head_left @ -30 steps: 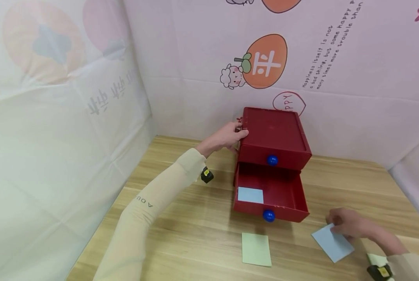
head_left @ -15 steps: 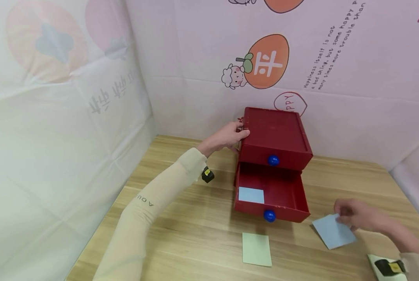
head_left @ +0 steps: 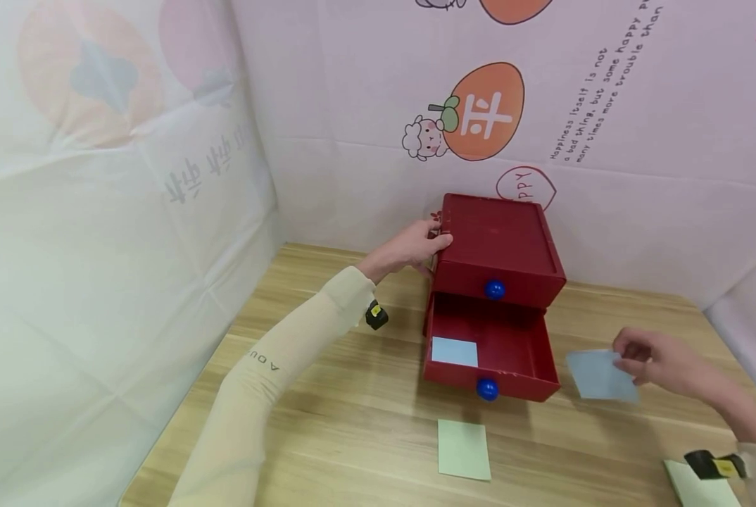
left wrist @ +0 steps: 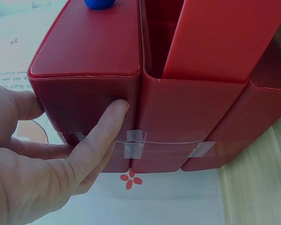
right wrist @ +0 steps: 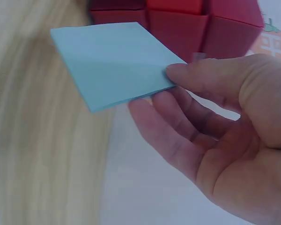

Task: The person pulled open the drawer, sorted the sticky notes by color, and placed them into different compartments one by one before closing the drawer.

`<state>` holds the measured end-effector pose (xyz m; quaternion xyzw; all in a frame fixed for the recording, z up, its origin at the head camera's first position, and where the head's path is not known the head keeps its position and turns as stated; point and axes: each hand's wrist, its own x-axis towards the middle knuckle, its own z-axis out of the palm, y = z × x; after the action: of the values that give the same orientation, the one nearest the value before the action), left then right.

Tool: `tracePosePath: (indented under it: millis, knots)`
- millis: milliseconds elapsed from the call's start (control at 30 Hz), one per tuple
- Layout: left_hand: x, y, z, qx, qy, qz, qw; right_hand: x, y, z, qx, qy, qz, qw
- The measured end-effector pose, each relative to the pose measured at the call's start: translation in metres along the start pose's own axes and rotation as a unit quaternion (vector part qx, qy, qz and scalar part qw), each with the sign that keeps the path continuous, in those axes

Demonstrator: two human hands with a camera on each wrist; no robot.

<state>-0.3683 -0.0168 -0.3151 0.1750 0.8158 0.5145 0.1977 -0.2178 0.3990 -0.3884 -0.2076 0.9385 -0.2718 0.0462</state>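
A red drawer cabinet [head_left: 498, 236] with blue knobs stands at the back of the table. My left hand [head_left: 419, 245] grips its upper left edge, with fingertips over the top and a digit [left wrist: 110, 119] pressed against the side wall. A lower drawer [head_left: 501, 338] is pulled out and holds a light blue sticky note pad [head_left: 455, 351] at its front left. To the right of that drawer, my right hand [head_left: 663, 359] pinches another light blue sticky note pad [right wrist: 112, 63] by one edge, thumb on top and fingers beneath, raised over the table.
A pale green sticky note pad [head_left: 463, 451] lies on the wooden table [head_left: 327, 415] in front of the drawer. Another pale green pad [head_left: 701, 486] lies under the right wrist. Printed white cloth [head_left: 353, 169] hangs behind and on both sides.
My right hand has lifted the light blue pad and moved it away from me, toward the back of the table, tilting it. The left hand keeps its hold on the cabinet.
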Motion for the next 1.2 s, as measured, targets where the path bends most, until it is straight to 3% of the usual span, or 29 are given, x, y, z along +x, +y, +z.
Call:
tracePosePath:
  millis: [367,600,1200]
  knots:
    - [0.0,0.0,0.002,-0.01,-0.003,0.005,0.9999,0.003,-0.029,-0.033,-0.047,0.096,0.01,0.994]
    - [-0.002,0.001,0.002,-0.016,-0.002,-0.001,0.9999,0.007,-0.05,-0.044,-0.066,0.114,0.013,0.991]
    - [0.0,0.0,0.004,-0.013,0.008,0.002,0.9999,0.026,-0.08,-0.037,-0.009,0.122,-0.05,0.991]
